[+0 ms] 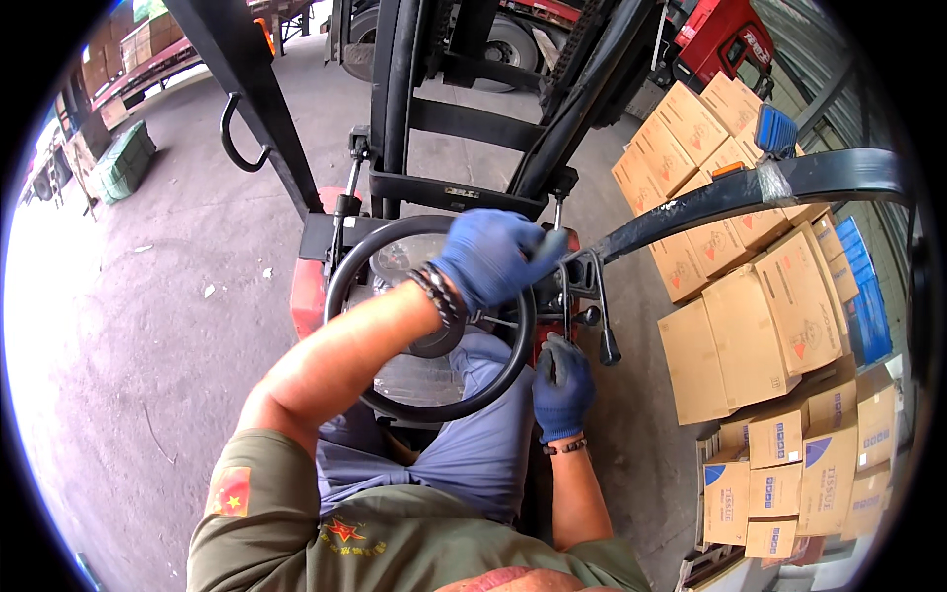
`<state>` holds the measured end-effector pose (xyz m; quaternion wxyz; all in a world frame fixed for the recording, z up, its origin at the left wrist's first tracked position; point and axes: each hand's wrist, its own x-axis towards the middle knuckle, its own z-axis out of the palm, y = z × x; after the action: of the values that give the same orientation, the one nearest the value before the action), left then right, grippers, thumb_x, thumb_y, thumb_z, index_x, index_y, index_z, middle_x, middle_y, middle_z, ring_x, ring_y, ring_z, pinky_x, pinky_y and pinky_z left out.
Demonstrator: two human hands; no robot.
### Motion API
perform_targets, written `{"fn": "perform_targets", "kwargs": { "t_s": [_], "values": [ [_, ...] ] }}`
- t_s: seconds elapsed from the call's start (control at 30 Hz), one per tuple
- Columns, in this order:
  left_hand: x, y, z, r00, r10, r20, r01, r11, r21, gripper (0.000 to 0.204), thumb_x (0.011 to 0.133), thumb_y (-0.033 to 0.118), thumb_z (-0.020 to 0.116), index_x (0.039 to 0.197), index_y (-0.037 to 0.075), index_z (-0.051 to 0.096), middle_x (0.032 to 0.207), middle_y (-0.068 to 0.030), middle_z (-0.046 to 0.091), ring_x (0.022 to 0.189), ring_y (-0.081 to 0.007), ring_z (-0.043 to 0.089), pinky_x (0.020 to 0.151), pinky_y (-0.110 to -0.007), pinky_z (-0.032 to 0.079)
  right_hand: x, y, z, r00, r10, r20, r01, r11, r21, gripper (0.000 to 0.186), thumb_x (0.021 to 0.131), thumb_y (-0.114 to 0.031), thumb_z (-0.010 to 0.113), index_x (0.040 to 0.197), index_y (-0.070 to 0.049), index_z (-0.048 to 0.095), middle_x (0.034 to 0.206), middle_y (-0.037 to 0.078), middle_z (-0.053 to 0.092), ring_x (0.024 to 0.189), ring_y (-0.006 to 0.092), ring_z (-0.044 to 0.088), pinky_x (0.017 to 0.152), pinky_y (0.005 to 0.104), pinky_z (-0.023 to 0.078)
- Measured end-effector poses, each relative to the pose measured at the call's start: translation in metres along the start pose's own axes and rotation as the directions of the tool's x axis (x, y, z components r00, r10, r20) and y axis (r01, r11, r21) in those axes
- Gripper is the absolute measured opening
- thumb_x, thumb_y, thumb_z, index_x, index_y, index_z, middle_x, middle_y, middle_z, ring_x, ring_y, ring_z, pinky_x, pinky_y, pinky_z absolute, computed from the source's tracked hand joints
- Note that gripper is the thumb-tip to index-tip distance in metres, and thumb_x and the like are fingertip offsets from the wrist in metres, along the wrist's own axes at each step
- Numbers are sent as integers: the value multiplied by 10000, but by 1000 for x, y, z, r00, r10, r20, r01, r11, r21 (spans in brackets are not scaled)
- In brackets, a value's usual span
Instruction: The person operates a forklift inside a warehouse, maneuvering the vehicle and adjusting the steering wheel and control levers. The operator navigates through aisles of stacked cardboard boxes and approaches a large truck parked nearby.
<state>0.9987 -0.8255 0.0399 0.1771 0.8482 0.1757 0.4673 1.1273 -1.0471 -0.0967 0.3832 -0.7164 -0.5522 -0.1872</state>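
Note:
My left hand, in a blue glove, reaches across the black steering wheel of a forklift. It is closed over the upper right of the rim, thumb jutting to the right; the palm side is hidden and the hand is slightly blurred. Lower and to the right, my right hand, also in a blue glove, is closed with its fingertips at the bottom of a control lever. Beside it stand a round black knob and a bent lever with a black grip.
Ahead rises the black mast, with truck wheels beyond it. Cardboard boxes are stacked on the right, under a black curved bar. A black frame post slants at the left. Farther left lies a green bundle on the concrete floor.

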Motion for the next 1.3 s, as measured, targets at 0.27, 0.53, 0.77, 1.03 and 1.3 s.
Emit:
{"fn": "perform_targets", "kwargs": {
  "t_s": [0.27,0.53,0.77,1.03,1.3],
  "values": [
    [-34,-36,-70,986,-137,-95,138,990,0,441,1058,342,807,721,72,718,685,-163,626,616,-371,643,569,-454,484,1,-1,0,1000,4,-5,-4,1000,20,109,991,-69,776,1089,-44,815,1217,116,838,1137,337,777,1059,462,618],
    [-60,-34,-83,968,-218,-126,218,976,-16,292,1075,190,791,851,3,777,702,-145,648,624,-277,607,627,-404,466,2,6,-5,1000,-27,6,27,1000,6,95,995,-55,766,1073,-24,811,1212,131,839,1121,351,778,1058,468,618],
    [-65,-25,-81,972,-193,-132,196,980,9,251,1053,194,799,879,13,798,740,-151,676,675,-319,662,649,-418,498,-1,7,-9,1000,-12,7,12,1000,0,84,997,-44,761,1057,-13,812,1188,150,842,1114,361,785,1054,472,622],
    [-59,-12,-81,981,-96,-171,98,995,4,388,1034,208,824,724,31,672,668,-136,580,602,-317,604,586,-433,439,-4,13,-17,999,30,14,-30,1000,2,86,1004,-41,749,1054,-14,812,1210,148,842,1128,352,790,1045,454,632],
    [-59,-13,-79,979,-69,-192,71,998,3,400,1041,213,817,719,30,666,659,-135,572,588,-318,594,573,-435,433,0,11,-19,1000,9,21,-9,1000,-5,112,1017,-19,733,1086,-13,820,1203,154,845,1126,348,799,1036,451,627]
  ]
}}
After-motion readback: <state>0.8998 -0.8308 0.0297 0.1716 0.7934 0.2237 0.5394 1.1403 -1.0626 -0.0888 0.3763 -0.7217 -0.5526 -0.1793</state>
